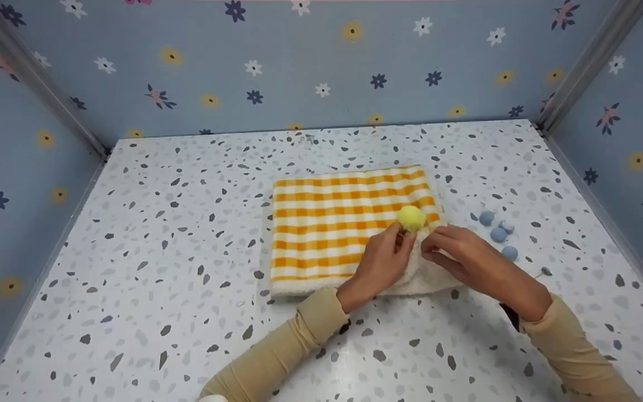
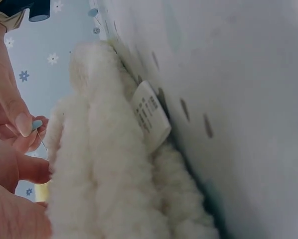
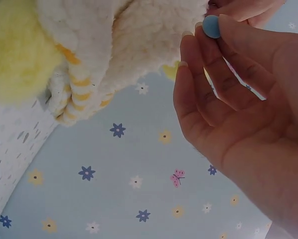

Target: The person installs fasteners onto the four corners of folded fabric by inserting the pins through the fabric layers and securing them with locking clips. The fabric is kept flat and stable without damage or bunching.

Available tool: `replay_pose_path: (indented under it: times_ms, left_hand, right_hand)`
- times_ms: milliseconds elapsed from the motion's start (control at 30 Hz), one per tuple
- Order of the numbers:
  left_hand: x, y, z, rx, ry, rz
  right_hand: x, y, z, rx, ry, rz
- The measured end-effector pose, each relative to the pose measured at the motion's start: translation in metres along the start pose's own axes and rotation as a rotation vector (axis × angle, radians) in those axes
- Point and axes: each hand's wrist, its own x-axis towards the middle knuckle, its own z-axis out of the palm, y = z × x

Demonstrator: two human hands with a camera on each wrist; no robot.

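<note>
A folded blanket (image 1: 318, 226), orange-and-white checked with a cream fleece backing, lies on the table. At its right side is a fluffy yellow pom-pom (image 1: 411, 216). My left hand (image 1: 382, 258) pinches the blanket's edge just below the pom-pom. Close to its right, my right hand (image 1: 469, 257) holds a pin by its round blue head (image 3: 212, 27) between thumb and fingertips. The left wrist view shows the pin's thin shaft below the blue head (image 2: 37, 124), near the fleece (image 2: 109, 144). A white label (image 2: 151, 117) sticks out from the fleece there.
Several loose blue-headed pins (image 1: 509, 253) lie on the speckled table (image 1: 148, 234) to the right of the blanket, one (image 1: 546, 271) nearer my right forearm. Flower-patterned panels (image 1: 310, 61) enclose the table at the back and both sides.
</note>
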Motion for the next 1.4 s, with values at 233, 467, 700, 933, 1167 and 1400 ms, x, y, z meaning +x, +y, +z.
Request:
replay_pose_path:
  times_ms: [233,467,700,933,1167,1400]
  left_hand:
    - [0.000,-0.002,0.002,0.002,-0.012,0.075]
    - [-0.001,-0.002,0.002,0.020,0.005,0.133]
    - [0.001,-0.001,0.002,0.055,0.033,0.167]
    - [0.000,0.000,0.000,0.043,0.036,0.173]
    - [-0.002,0.000,0.000,0.038,0.036,0.163]
    - [-0.002,-0.001,-0.001,0.067,0.063,0.203]
  right_hand:
    - [-0.002,0.007,0.003,0.036,-0.028,0.025]
    - [-0.002,0.014,0.007,0.166,0.002,0.065]
    - [-0.004,0.015,0.008,0.071,0.061,0.138]
    - [-0.005,0.020,0.010,0.223,0.035,0.204]
    - [-0.005,0.021,0.012,0.238,0.030,0.230]
    - [-0.003,0.021,0.015,0.250,0.052,0.242]
